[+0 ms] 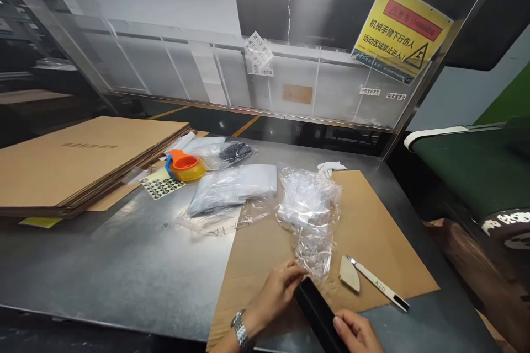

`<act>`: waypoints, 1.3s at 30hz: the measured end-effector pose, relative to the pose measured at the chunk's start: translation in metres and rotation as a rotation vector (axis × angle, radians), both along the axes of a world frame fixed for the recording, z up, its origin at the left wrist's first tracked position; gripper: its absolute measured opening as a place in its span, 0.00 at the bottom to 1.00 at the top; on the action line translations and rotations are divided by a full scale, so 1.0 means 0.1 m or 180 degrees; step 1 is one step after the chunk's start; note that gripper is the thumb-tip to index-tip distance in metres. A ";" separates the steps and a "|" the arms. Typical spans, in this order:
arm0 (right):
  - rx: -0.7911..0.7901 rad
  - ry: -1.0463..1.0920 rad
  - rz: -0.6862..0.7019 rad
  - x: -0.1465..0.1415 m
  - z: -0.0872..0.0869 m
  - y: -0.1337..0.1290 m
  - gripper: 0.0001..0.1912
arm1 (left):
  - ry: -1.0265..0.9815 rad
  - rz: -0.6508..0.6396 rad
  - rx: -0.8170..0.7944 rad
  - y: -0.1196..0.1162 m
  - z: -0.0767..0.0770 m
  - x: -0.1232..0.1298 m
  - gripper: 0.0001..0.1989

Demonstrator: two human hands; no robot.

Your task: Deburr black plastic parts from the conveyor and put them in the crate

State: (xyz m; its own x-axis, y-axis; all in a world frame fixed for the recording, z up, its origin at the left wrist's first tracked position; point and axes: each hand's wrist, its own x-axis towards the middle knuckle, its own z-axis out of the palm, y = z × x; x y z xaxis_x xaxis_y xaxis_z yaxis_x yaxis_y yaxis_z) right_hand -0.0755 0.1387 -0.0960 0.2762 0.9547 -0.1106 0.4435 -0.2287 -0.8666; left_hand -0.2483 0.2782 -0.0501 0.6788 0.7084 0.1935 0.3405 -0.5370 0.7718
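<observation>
A long black bar-shaped piece (318,314) with a plain dark surface slants across the bottom of the view, its near end cut off by the frame. My right hand (358,333) grips its right side, thumb on top. At its far end, my left hand (275,292) has its fingers curled closed against the left edge; the exact contact is partly hidden. A crumpled clear plastic bag (312,248) lies just beyond my left fingertips. Right of the bar, a beige wedge-shaped block (349,274) and a white pen-like knife marked A26 (379,284) rest on a cardboard sheet (372,220).
Flattened cartons (83,160) are stacked at left on the metal table (165,276). Farther back lie orange and yellow tape rolls (186,165), a sticker sheet (161,183), bagged sheets (236,185) and a white glove (331,167). A green conveyor (476,165) stands right.
</observation>
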 end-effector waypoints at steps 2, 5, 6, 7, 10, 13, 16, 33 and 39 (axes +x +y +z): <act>-0.0008 -0.0095 -0.0090 0.01 -0.05 0.00 0.32 | 0.0021 -0.0014 -0.0007 -0.04 -0.04 -0.04 0.12; -0.0008 -0.0343 -0.0226 0.00 -0.14 -0.02 0.30 | 0.0103 0.0144 0.0141 -0.11 -0.14 -0.04 0.13; -0.0001 -0.0448 -0.0253 -0.01 -0.17 -0.03 0.28 | 0.0146 0.0246 0.0233 -0.14 -0.17 -0.03 0.13; 0.0012 -0.0557 -0.0273 -0.03 -0.18 -0.03 0.27 | 0.0199 0.0358 0.0346 -0.17 -0.20 0.00 0.13; 0.0124 -0.0838 -0.0284 -0.10 -0.19 -0.01 0.25 | 0.0372 0.0581 0.0778 -0.27 -0.25 0.09 0.13; 0.0297 -0.0945 -0.0197 -0.13 -0.14 0.04 0.24 | 0.0469 0.0456 0.1252 -0.33 -0.23 0.13 0.13; 0.0311 -0.0853 -0.0111 -0.10 -0.06 0.10 0.23 | 0.0481 0.0228 0.1634 -0.35 -0.16 0.09 0.12; -0.0009 -0.1003 0.0906 0.27 1.52 0.53 0.09 | 0.1083 -0.0024 0.1315 -0.28 0.86 0.22 0.12; 0.0439 0.1341 0.0168 0.58 1.64 0.35 0.16 | 0.0511 -0.0258 0.0751 -0.11 1.26 0.47 0.11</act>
State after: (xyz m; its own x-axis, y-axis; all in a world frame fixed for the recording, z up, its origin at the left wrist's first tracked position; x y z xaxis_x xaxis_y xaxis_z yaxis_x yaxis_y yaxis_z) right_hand -0.0178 0.1741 0.0680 0.1849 0.9800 -0.0736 0.0533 -0.0848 -0.9950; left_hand -0.2009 0.2671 0.0755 0.7666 0.5987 0.2320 0.3966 -0.7257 0.5622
